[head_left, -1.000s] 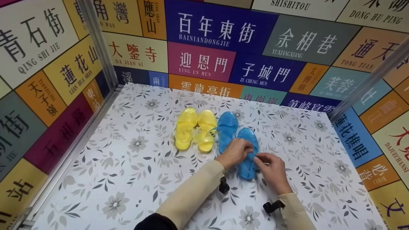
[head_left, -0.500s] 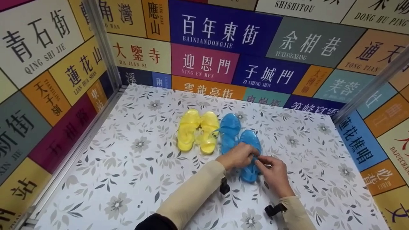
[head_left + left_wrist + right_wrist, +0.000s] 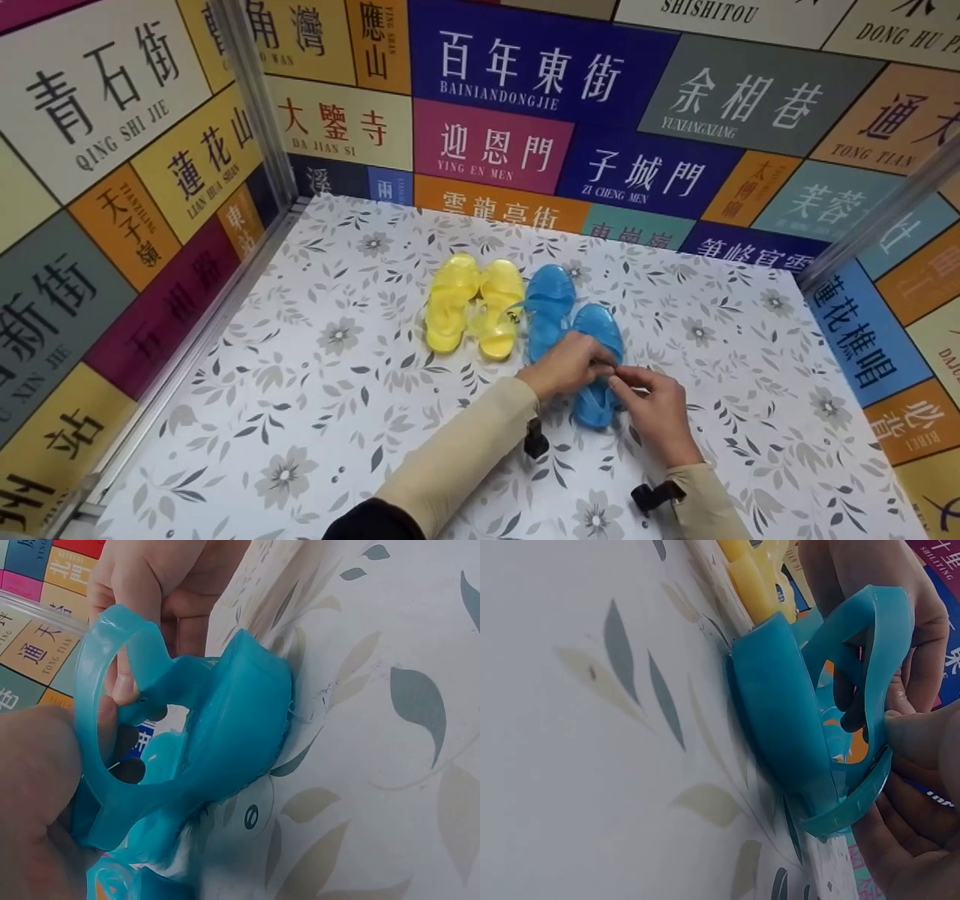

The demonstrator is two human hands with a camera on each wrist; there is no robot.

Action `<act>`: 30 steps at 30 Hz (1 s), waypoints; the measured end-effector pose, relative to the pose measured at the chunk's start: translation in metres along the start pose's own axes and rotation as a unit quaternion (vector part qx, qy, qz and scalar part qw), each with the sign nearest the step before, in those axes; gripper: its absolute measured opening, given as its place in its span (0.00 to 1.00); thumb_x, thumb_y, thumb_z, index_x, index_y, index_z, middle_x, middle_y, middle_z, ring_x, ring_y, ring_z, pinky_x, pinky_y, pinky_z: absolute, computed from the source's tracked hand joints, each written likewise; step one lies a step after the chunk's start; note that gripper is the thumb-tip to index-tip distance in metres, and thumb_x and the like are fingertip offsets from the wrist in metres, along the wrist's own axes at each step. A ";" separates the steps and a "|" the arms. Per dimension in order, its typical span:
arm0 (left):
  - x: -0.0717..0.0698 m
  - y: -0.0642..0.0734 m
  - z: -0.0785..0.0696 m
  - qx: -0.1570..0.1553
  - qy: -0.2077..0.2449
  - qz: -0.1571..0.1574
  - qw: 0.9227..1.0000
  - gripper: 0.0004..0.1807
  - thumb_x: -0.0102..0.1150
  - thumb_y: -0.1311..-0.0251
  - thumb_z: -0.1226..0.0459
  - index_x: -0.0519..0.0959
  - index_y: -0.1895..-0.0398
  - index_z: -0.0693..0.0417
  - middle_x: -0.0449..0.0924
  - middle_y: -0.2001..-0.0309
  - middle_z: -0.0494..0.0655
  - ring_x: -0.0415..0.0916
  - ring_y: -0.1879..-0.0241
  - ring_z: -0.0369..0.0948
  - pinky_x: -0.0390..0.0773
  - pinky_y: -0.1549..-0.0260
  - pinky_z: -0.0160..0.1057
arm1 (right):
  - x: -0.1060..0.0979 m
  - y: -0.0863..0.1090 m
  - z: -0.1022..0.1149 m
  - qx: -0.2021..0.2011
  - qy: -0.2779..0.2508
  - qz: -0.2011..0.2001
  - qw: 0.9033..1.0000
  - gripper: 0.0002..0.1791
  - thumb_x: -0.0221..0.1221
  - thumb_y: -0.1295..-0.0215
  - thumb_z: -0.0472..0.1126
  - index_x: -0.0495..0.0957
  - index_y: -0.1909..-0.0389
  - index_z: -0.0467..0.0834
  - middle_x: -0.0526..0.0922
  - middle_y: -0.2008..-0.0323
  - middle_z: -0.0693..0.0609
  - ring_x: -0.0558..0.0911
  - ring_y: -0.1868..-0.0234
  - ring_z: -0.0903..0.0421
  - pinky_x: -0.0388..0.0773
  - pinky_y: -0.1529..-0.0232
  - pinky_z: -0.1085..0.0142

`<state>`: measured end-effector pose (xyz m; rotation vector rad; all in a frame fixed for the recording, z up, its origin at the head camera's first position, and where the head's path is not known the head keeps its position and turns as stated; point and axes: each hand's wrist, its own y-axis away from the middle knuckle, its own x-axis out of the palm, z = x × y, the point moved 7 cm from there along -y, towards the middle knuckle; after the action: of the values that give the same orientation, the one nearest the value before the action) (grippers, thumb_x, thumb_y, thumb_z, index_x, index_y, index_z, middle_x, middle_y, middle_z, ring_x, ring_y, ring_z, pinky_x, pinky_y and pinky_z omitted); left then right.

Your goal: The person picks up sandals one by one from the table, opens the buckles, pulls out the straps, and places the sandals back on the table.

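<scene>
A pair of blue jelly sandals stands side by side in the head view, the right blue sandal point(image 3: 596, 411) nearer me than the left blue sandal point(image 3: 551, 289). My left hand point(image 3: 571, 364) reaches across the right sandal and grips its strap. From the right, my right hand point(image 3: 660, 409) pinches the same sandal's ankle strap point(image 3: 891, 645) between thumb and fingers. The fingertips of both hands meet at the sandal's outer side. In the left wrist view the strap forms a raised loop above the heel point(image 3: 251, 705). Fingers partly hide the strap's fastening.
Left of the blue pair stand a yellow sandal point(image 3: 448, 326) and a second yellow sandal point(image 3: 496, 341). A loose blue strap reaches over to the second one. The flower-patterned tabletop point(image 3: 337, 420) is bounded by sign-covered panels point(image 3: 491, 146) at the back and sides.
My hands have drawn closer together at the right blue sandal's strap, and their fingertips now meet. The head view has shifted slightly. The yellow sandals have stayed in place.
</scene>
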<state>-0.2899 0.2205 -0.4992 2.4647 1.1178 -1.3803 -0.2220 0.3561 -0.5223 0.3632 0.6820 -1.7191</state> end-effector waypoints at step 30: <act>0.007 -0.002 -0.005 0.004 0.009 0.040 0.999 0.12 0.61 0.25 0.58 0.89 0.45 0.47 0.90 0.53 0.36 0.82 0.55 0.27 0.77 0.54 0.22 | 0.001 0.000 0.002 -0.017 0.006 -0.013 1.000 0.09 0.71 0.34 0.33 0.90 0.55 0.39 0.91 0.58 0.46 0.87 0.60 0.64 0.82 0.61 0.78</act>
<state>-0.2854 0.2275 -0.5016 2.5032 1.0085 -1.3454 -0.2224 0.3543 -0.5212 0.3434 0.7270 -1.7292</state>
